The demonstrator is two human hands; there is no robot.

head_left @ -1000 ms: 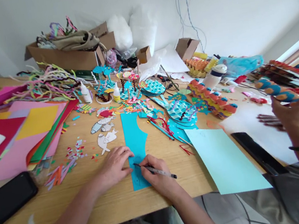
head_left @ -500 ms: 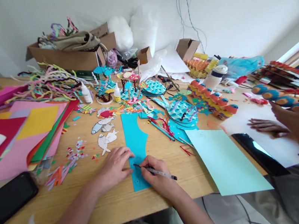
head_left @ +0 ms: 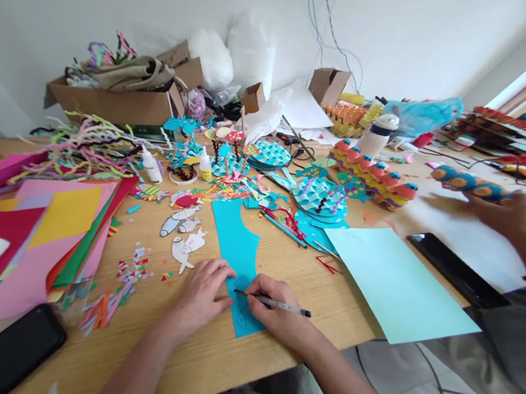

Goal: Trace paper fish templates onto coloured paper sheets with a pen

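A strip of blue paper (head_left: 235, 235) with a curved cut in its right edge lies on the wooden table in front of me. Small dark pen lines show near its lower end. My right hand (head_left: 275, 301) is closed around a pen (head_left: 280, 303), its tip on the paper. Spread on the table and the paper's left edge, my left hand (head_left: 204, 294) rests flat with its fingers apart. Just beyond it lie white paper fish cut-outs (head_left: 190, 247) with drawn details.
Coloured sheets (head_left: 66, 215) and a black phone (head_left: 13, 356) lie left. A pale green sheet (head_left: 401, 281) overhangs the front edge, beside another phone (head_left: 454, 270). Glue bottles (head_left: 151, 165) and paper scraps stand behind. At right, a co-worker's hand (head_left: 510, 214) holds a blue-and-orange craft strip (head_left: 484, 188).
My hands, the pen and the blue paper look almost unmoved. The co-worker's hands have shifted, and the blue-and-orange strip has moved left and tilted.
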